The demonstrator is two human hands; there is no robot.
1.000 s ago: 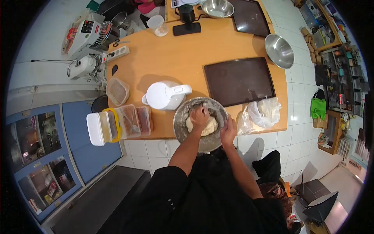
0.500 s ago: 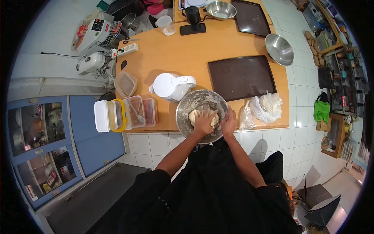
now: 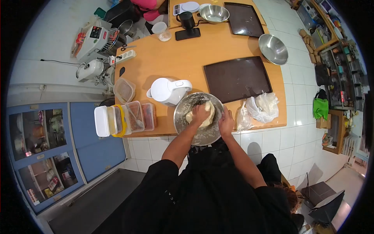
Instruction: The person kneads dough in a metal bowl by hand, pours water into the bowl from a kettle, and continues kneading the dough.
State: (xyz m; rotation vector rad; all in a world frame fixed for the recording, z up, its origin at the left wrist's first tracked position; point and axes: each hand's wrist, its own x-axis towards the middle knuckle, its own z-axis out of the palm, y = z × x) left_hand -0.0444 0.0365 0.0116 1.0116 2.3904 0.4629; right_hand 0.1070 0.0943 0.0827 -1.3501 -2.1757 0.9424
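Head view: left hand [image 3: 201,114] in dough [image 3: 210,116], right hand [image 3: 226,124] at bowl [image 3: 206,139] rim.
Left fingers, spread flat over dough half a second ago, now bunch into it, tips hidden, can't tell if gripping; right hand pinches rim, as before. Dough, inside bowl at worktop [image 3: 171,54] edge, now bulges up right of left hand; looks like mid-kneading.

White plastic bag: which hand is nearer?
Right. The right hand touches the metal bowl, left of the white plastic bag; the left hand is farther, on the dough inside.
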